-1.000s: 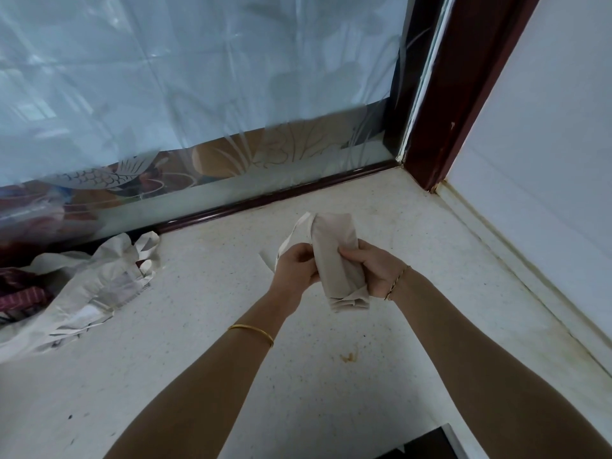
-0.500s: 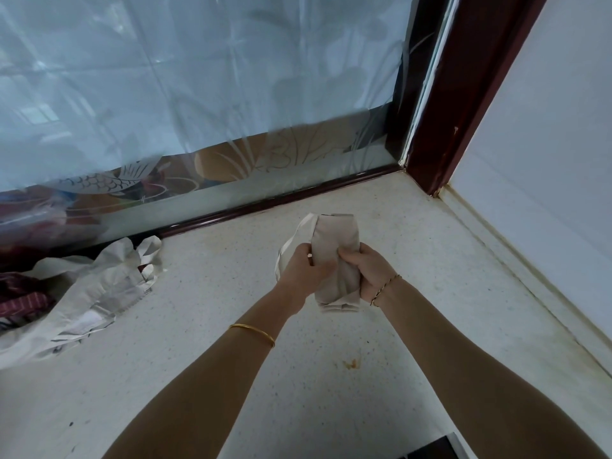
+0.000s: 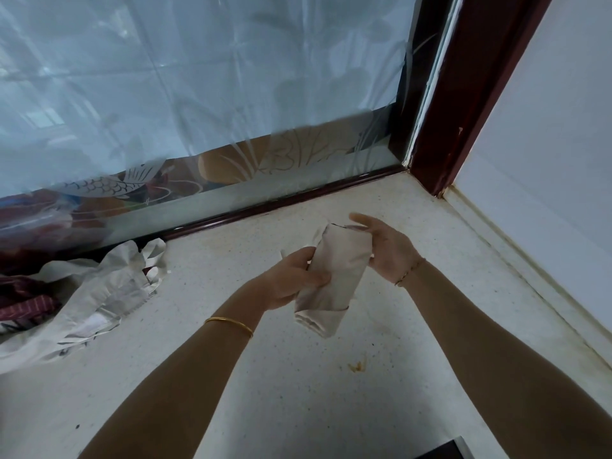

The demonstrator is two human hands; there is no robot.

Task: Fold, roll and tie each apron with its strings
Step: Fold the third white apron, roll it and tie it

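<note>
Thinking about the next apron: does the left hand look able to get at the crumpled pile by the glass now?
Probably not yet: the left hand grips the rolled apron. Nothing lies on the counter between it and the crumpled pile, so once freed it likely could.

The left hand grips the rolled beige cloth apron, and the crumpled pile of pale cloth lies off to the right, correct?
No. The head view shows the crumpled pile of pale cloth lying to the left, beside the frosted glass panel. The left hand does grip the rolled beige cloth apron.
</note>
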